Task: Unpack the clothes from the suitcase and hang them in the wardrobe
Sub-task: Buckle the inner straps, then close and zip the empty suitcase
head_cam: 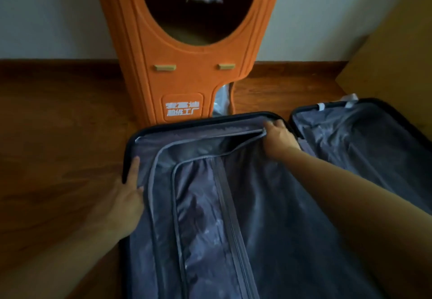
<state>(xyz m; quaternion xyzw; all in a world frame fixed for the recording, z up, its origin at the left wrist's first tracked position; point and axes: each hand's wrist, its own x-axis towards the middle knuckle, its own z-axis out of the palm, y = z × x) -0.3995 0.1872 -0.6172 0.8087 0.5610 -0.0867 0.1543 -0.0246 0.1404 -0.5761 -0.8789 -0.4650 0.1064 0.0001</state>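
Suitcase point(131, 145) lay open; right hand point(278, 138) pinched divider zip point(263, 132) at far corner; left hand point(127, 196), fingers straight, pressed near-left rim; unzipping in hand; next, likely lifting divider point(268, 205).

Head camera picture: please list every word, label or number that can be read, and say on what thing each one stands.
Orange felt stand, lower front panel: two lines of white Chinese characters; the second line seems to end in "工厂", the rest is too blurred to read.
Suitcase: no text visible on the lining or rim.
White tags on the far rim: no print can be made out.
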